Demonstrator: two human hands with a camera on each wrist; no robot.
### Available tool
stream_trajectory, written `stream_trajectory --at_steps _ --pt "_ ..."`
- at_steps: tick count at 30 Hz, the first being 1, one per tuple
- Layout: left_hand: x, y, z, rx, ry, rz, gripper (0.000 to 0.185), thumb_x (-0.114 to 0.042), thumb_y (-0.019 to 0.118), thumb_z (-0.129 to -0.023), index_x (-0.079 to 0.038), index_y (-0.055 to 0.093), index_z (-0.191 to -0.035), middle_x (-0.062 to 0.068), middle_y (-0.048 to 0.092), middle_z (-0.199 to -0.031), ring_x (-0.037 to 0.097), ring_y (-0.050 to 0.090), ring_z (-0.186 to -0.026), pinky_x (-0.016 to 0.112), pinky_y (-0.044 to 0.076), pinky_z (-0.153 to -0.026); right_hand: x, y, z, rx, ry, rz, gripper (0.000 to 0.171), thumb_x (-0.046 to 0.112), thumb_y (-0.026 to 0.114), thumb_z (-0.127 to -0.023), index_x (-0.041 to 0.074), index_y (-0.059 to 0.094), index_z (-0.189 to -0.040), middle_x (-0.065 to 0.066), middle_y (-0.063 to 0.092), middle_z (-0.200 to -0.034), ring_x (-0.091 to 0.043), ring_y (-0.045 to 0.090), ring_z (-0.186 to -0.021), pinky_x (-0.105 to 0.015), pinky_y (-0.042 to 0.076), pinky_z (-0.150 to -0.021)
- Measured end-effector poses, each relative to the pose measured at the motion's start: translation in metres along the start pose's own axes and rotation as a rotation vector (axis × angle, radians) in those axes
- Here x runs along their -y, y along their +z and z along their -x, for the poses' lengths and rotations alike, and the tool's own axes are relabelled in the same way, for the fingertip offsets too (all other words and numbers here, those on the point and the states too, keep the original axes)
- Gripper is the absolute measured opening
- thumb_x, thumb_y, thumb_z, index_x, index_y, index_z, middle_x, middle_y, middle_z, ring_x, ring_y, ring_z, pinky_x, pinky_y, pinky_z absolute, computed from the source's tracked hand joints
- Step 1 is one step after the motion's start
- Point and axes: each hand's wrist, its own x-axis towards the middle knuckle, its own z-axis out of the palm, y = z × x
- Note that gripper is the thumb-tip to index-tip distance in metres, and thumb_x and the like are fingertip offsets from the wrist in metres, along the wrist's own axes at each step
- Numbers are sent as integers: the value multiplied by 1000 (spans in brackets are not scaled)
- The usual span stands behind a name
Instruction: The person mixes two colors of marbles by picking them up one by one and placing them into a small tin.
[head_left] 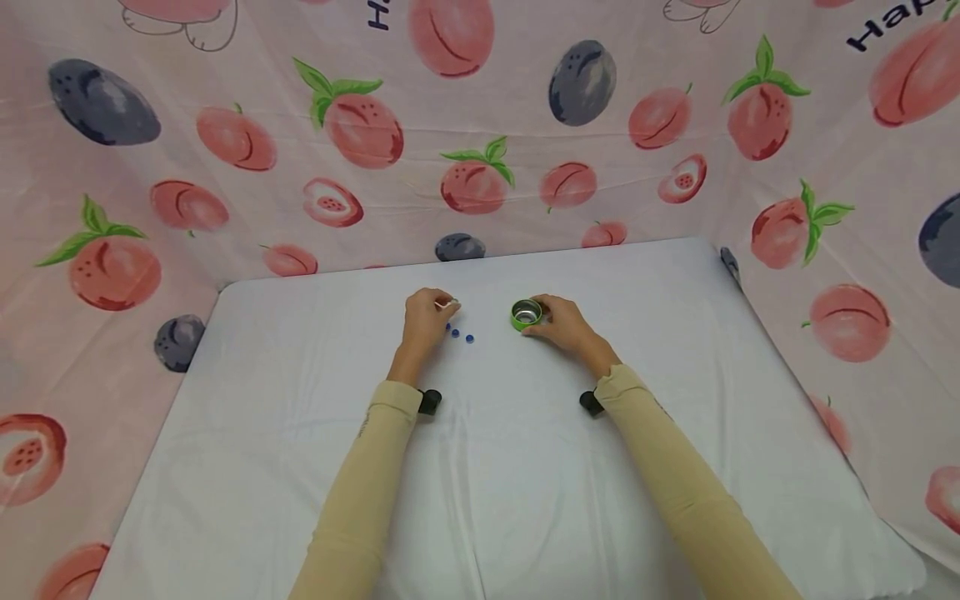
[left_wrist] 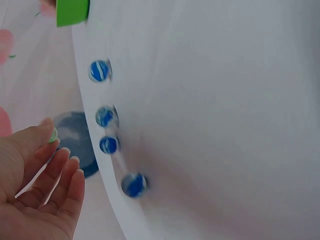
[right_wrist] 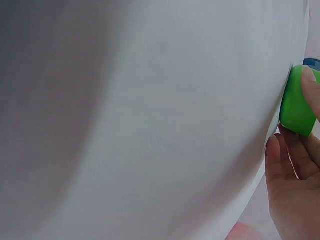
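Note:
Between thumb and index finger, my left hand point(head_left: 424, 321) pinches a small pale green marble point(left_wrist: 53, 135), raised above the tabletop. Its other fingers are loosely bent in the left wrist view. Several blue marbles with white swirls point(left_wrist: 100, 71) lie on the white cloth beside this hand; in the head view, blue marbles point(head_left: 469, 339) show just right of it. My right hand point(head_left: 564, 323) grips a round green tin point(head_left: 516, 325) from its right side, thumb and fingers around the wall. The tin stands upright on the table, its open top showing a silvery inside.
A white cloth covers the table point(head_left: 495, 467). Behind and at both sides hangs a pink curtain point(head_left: 420, 200) printed with peaches and dark fruit. Black wrist cameras point(head_left: 430, 402) sit at both sleeve cuffs.

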Motion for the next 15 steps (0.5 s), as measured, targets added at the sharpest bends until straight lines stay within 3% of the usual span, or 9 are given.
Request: stream_trajectory --at_steps 15 --pt "-27 32 -4 60 67 58 23 -11 76 -98 6 77 -113 22 74 -109 34 69 -99 43 57 -88 -1 0 -1 0 12 -5 63 16 82 -94 -7 54 -146 -25 64 -139 -37 61 -123 -48 51 -105"
